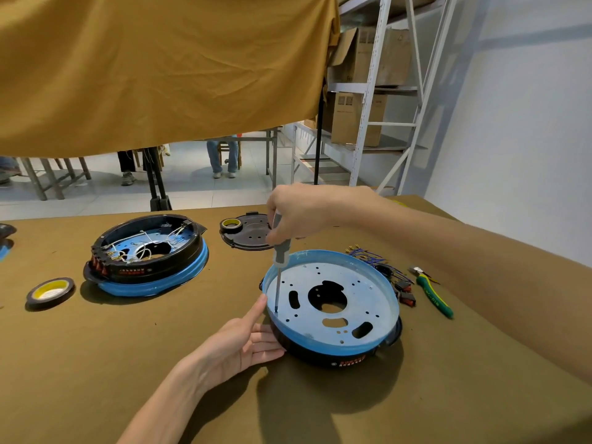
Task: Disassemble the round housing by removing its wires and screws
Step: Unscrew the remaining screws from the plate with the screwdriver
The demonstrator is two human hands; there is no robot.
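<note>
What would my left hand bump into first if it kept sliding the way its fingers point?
Your left hand lies open, fingers pointing right at the round housing. Its black side wall comes first; the fingertips look already against it, the thumb up at the blue rim, though exact contact is hard to judge.

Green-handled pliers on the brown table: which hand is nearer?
Right. The right hand grips the grey screwdriver up-left of the green-handled pliers; the left hand rests beyond the round blue-rimmed housing.

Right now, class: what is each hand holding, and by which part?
Right hand grips the screwdriver by its grey handle. Left hand holds nothing; it rests open against the round housing's side.
</note>
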